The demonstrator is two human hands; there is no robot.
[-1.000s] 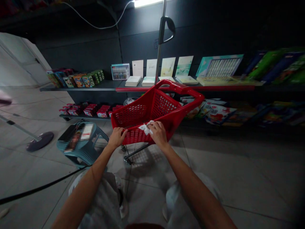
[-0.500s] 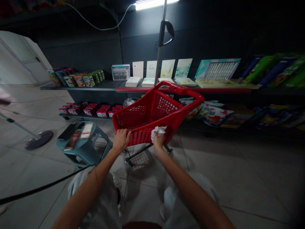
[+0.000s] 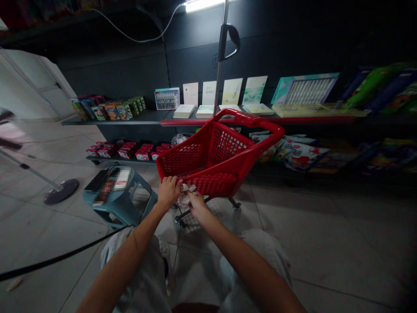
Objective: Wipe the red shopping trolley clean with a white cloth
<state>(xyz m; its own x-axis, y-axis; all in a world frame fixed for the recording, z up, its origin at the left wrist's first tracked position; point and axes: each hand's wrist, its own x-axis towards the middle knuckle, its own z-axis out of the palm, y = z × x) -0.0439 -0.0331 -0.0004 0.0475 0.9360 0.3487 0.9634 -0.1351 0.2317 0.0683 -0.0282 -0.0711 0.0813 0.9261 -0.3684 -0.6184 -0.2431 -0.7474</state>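
A small red plastic shopping cart stands sideways before me, its handle toward the right. My left hand is closed over the top rim of the near side, close to the cart's left end. Just right of it, my right hand presses a crumpled white wipe against the lower part of the perforated side wall. The wipe is partly hidden by the fingers of both hands. Inside the basket I see no goods.
Behind the cart runs a dark shelf with a red front edge, holding books and boxed sets. Snack bags lie on the lower shelf. A blue-grey stool bearing small items is at left, near a round stand base. A metal pole rises behind the cart.
My right hand has slid the wipe leftward along the cart's side, from near the handle end to beside my left hand. The left hand keeps its hold on the rim.
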